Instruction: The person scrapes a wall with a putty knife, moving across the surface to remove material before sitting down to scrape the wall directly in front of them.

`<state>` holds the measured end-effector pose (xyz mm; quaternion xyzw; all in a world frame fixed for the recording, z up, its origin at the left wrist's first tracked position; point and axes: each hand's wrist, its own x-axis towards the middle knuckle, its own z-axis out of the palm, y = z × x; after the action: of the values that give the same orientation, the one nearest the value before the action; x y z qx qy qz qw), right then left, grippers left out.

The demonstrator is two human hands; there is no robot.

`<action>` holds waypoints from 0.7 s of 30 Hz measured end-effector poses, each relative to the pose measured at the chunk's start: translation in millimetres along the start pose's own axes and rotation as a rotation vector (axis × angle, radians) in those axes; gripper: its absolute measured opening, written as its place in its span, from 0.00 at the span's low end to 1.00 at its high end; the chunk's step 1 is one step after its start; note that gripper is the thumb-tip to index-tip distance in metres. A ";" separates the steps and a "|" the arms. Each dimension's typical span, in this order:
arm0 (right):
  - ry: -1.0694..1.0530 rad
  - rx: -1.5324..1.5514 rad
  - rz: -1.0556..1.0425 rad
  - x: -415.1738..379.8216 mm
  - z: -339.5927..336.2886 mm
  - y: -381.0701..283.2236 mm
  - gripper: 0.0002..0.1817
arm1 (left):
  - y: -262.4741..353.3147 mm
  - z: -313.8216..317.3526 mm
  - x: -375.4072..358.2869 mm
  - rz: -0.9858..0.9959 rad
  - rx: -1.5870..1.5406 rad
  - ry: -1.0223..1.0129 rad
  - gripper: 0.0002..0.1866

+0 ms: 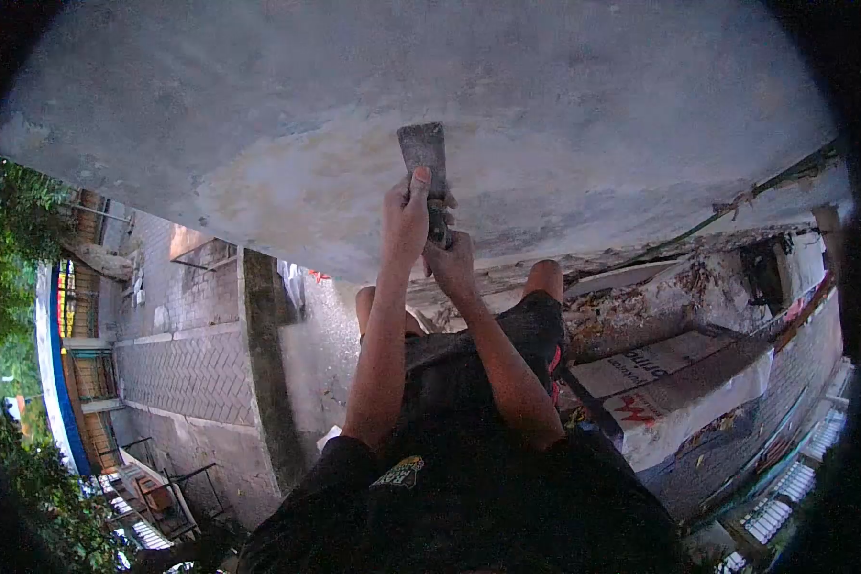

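Both hands are on a dark, dusty scraper (423,148), whose wide flat end points up and lies against the grey wall (584,105). My left hand (407,218) is closed around its middle, thumb stretched up along the flat part. Lower down, my right hand (452,264) grips the handle end, fingers curled. A paler, yellowish patch (287,182) with chalky smears spreads over the wall around the tool.
My knees and dark shorts (488,330) are below the wall. At right lies a printed cardboard box (679,373) beside rubble and dry leaves (631,316). A concrete ledge (263,354) and a paved yard (187,373) are at left, with trees (14,249) beyond.
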<state>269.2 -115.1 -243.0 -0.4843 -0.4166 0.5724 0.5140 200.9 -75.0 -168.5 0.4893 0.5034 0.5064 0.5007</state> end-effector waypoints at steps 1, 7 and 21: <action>-0.003 0.000 -0.008 0.5 0.8 -0.2 0.18 | -1.8 0.1 -1.1 -0.009 0.020 -0.001 0.24; 0.027 0.012 -0.019 3.3 2.5 10.5 0.20 | 2.7 2.5 -3.7 0.007 0.020 -0.007 0.25; -0.009 0.120 -0.072 2.8 0.3 -3.2 0.20 | 9.6 5.5 -5.0 0.081 0.090 -0.012 0.22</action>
<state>269.5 -111.9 -240.2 -0.4346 -0.4009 0.5800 0.5604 206.3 -79.8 -158.7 0.5343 0.5024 0.5001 0.4604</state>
